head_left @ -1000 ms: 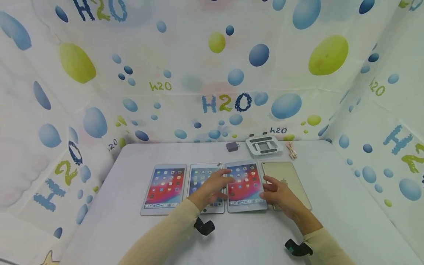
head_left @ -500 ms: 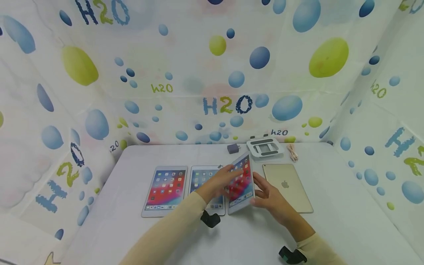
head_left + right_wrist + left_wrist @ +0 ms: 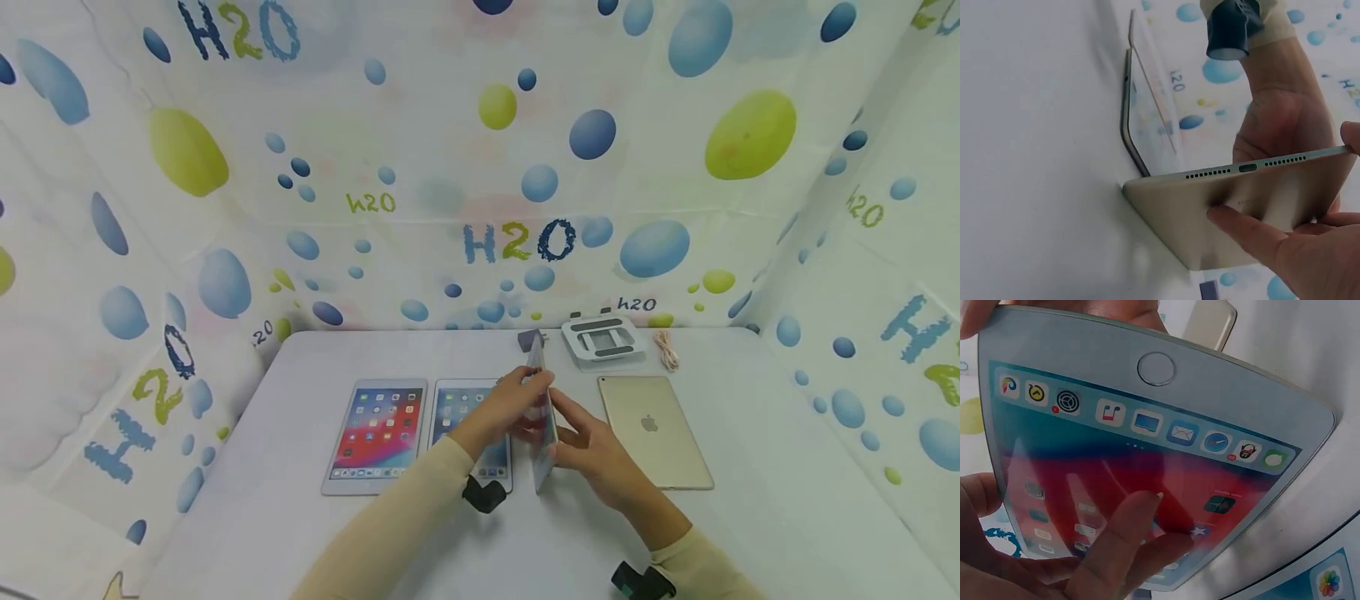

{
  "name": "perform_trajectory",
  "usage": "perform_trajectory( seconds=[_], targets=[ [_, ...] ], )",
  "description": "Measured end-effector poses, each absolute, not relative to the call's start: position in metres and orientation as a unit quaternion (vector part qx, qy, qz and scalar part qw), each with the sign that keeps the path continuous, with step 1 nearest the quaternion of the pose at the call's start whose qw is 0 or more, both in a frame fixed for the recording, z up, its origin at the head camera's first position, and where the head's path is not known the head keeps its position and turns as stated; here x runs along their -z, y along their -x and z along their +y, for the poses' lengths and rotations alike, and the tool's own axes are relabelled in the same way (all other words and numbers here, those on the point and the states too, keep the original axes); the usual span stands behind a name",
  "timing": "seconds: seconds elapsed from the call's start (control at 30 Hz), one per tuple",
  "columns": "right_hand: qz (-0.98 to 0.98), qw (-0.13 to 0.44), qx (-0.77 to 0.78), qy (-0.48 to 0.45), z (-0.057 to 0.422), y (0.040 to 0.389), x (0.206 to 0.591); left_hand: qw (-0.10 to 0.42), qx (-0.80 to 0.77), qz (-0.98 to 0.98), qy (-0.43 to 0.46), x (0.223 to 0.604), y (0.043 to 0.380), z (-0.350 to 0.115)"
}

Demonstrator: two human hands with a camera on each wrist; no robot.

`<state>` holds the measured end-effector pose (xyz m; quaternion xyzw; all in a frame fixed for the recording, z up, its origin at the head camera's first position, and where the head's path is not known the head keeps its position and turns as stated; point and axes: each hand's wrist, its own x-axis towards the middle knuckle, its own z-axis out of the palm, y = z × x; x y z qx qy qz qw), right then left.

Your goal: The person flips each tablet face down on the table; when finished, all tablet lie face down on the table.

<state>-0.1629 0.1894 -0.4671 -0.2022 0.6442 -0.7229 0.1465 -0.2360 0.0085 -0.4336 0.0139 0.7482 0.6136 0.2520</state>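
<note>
A tablet (image 3: 542,425) with a white-framed lit screen and a gold back stands on its long edge between my hands, one edge close over or on the table. In the left wrist view, my left hand (image 3: 1079,556) grips it, two fingers lying over the screen (image 3: 1166,469) and another at the upper edge. My right hand (image 3: 592,450) holds the other side; in the right wrist view its fingers (image 3: 1247,231) press on the gold back (image 3: 1210,219), and a thumb lies at the port end's corner. In the head view the left hand partly covers a second white-framed tablet (image 3: 465,404).
Another lit tablet (image 3: 380,429) lies at the left, and a tablet lies face down, gold back (image 3: 660,437) up, at the right. Behind them are a dark charger plug (image 3: 527,340), a white folding stand (image 3: 603,340) and a coiled cable (image 3: 666,350). Patterned cloth walls (image 3: 420,150) surround the table.
The tablet between my hands has tilted up from nearly flat to edge-on, its screen turning left. My right hand has shifted left off the face-down tablet, and the left hand slightly right.
</note>
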Motion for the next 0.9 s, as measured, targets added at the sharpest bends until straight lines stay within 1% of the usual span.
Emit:
perform_trajectory(
  seconds=[0.2,0.43,0.7,0.9],
  targets=[
    [0.701,0.131,0.679,0.174,0.182,0.160,0.461,0.252,-0.642,0.724,-0.029,0.429,0.238,0.005],
    [0.738,0.102,0.645,0.172,0.176,0.159,0.463,0.258,-0.667,0.697,-0.055,0.425,0.240,-0.002],
    [0.762,0.092,0.622,0.155,0.179,0.155,0.467,0.248,-0.686,0.682,-0.055,0.435,0.243,-0.014],
    [0.779,0.071,0.619,0.073,0.195,0.159,0.469,0.246,-0.709,0.661,-0.017,0.442,0.249,-0.022]
  ],
)
